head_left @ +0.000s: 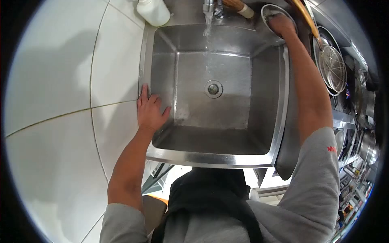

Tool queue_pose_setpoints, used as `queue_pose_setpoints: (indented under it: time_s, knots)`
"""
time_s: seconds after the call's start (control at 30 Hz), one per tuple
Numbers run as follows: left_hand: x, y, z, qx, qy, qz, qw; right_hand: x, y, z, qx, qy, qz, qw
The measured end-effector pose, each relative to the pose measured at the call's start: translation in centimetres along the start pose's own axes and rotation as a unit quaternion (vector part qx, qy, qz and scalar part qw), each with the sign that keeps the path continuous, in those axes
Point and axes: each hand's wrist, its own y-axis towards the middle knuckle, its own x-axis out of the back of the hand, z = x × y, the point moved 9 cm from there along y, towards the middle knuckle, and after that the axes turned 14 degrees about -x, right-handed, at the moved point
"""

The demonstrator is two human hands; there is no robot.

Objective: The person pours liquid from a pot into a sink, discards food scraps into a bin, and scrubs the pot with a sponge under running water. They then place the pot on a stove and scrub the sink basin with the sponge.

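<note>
My left hand (151,110) rests on the left rim of the steel sink (214,160), its fingers apart and nothing in it. At the sink's back right corner my right hand (282,25) reaches into a round metal bowl (267,13); its fingers are hidden inside, so what they hold cannot be made out. Water runs from the faucet (208,8) into the basin, near the drain (213,89).
A white bottle (154,12) stands at the back left corner. Behind the sink lies a wooden-handled brush (243,9). Wire strainers (334,69) hang or lie at the right, beyond my right arm. White tiles (52,73) line the left side.
</note>
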Motion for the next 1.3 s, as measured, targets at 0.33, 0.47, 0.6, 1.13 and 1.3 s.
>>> queue_pose_setpoints:
  time_s: [0.33,0.47,0.6,1.13,1.3]
  knots:
    - [1.9,-1.7,0.7,0.017,-0.119,-0.168,0.978,6.9,-29.1,12.1,0.005,0.504,0.005,0.863]
    - [2.4,-9.9,-0.6,0.141,-0.208,-0.256,0.933,-17.5,-47.0,23.3,-0.274,0.627,0.476,0.553]
    - [0.1,-17.4,-4.7,0.141,-0.167,-0.154,0.963,-17.9,-64.2,34.5,-0.347,0.6,0.676,0.251]
    - [-2.4,-17.9,-4.3,0.092,-0.111,-0.186,0.972,-20.9,-50.2,39.3,-0.359,0.603,0.492,0.515]
    - [-3.2,-18.5,-4.2,0.084,-0.103,-0.184,0.974,-36.5,-28.6,46.3,-0.278,0.742,0.405,0.456]
